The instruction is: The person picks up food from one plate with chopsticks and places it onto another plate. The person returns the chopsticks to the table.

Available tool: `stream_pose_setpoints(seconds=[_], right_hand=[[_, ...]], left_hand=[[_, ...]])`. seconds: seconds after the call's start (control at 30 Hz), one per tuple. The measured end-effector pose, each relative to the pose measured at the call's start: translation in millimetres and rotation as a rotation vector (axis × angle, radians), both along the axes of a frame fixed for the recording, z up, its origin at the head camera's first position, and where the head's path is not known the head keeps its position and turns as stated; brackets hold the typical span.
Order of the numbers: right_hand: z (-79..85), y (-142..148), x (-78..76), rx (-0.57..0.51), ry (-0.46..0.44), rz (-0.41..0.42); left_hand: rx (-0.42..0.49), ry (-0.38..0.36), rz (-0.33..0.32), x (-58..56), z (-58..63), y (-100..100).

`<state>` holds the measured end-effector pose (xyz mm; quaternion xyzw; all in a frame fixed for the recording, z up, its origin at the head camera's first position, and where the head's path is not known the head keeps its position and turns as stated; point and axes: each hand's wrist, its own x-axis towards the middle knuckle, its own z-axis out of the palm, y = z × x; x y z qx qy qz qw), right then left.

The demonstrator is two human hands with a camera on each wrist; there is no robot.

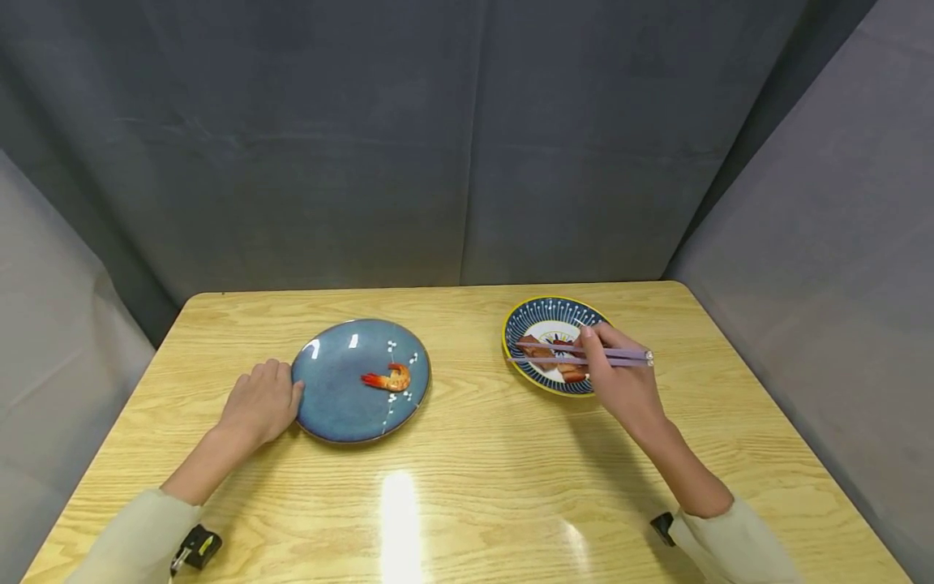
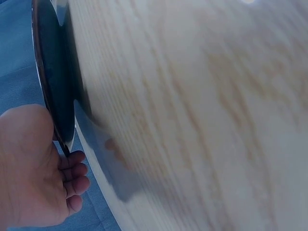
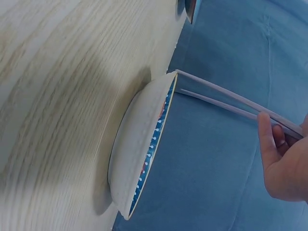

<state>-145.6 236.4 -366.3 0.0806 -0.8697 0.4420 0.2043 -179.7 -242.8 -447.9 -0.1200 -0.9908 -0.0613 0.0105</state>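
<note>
Our right hand [image 1: 623, 385], angled inward, holds two purple chopsticks [image 1: 629, 354], tips parted, above the patterned bowl [image 1: 543, 308]. Our left hand [image 1: 263, 401], fingers curled, pinches the left rim of the blue plate [image 1: 332, 393].

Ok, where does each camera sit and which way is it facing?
Head: worn on the head, facing forward and down at the table, blue plate and patterned bowl; left hand, right hand and sleeves show.
Left wrist: on that wrist, looking low along the table to the blue plate's edge; left hand shows.
Right wrist: on that wrist, looking at the patterned bowl's side; right hand shows.
Shared: head and right wrist both show the patterned bowl and chopsticks.
</note>
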Motion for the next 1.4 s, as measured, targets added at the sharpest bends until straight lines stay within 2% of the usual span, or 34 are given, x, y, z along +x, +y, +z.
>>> stream_pose_setpoints(seconds=[0.27, 0.5, 0.73, 0.93, 1.23, 1.4], right_hand=[[5.4, 7, 6.3, 0.002, -0.008, -0.011], [-1.2, 14, 4.3, 0.018, 0.023, -0.026], [-5.4, 17, 4.6, 0.067, 0.02, -0.082], [-9.1, 19, 4.4, 0.092, 0.011, -0.091], [-14.9, 16, 1.4, 0.089, 0.124, -0.041], [-17.9, 16, -2.4, 0.112, 0.147, -0.032]], left_hand=[[-0.001, 0.011, -0.005, 0.4, 0.0, 0], [-0.001, 0.011, -0.009, 1.5, 0.3, 0], [-0.001, 0.007, -0.011, 1.0, 0.3, 0], [0.002, 0.005, -0.011, 0.9, 0.1, 0], [0.0, 0.011, -0.014, 0.7, -0.3, -1], [0.005, 0.013, -0.017, 1.4, 0.6, 0]])
